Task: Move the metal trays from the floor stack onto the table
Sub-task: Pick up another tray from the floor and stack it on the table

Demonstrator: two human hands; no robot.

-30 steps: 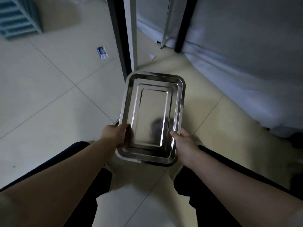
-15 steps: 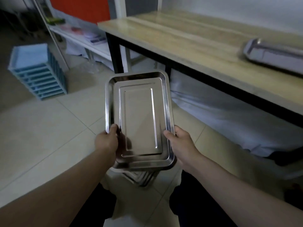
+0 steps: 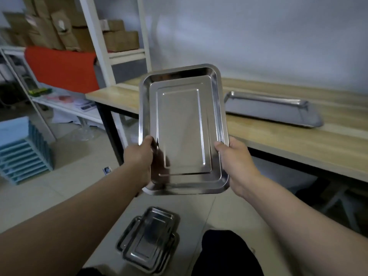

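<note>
You hold one metal tray (image 3: pixel 182 128) in the air, in front of the wooden table (image 3: pixel 298 140) and near its left end. Your left hand (image 3: pixel 139 156) grips the tray's left rim, thumb on top. Your right hand (image 3: pixel 236 158) grips the right rim the same way; the other fingers are hidden under the tray. The floor stack (image 3: pixel 148 241) lies below the table's front edge, on the tiles. Another tray (image 3: pixel 272 109) rests on the table, to the right.

The left hand (image 3: pixel 140 156) and right hand (image 3: pixel 236 158) gripped a metal tray (image 3: pixel 182 128) by its near edges, raised in front of the bench (image 3: pixel 288 136); the floor stack (image 3: pixel 148 240) lay below the tray, and another tray (image 3: pixel 272 109) rested on the bench.
</note>
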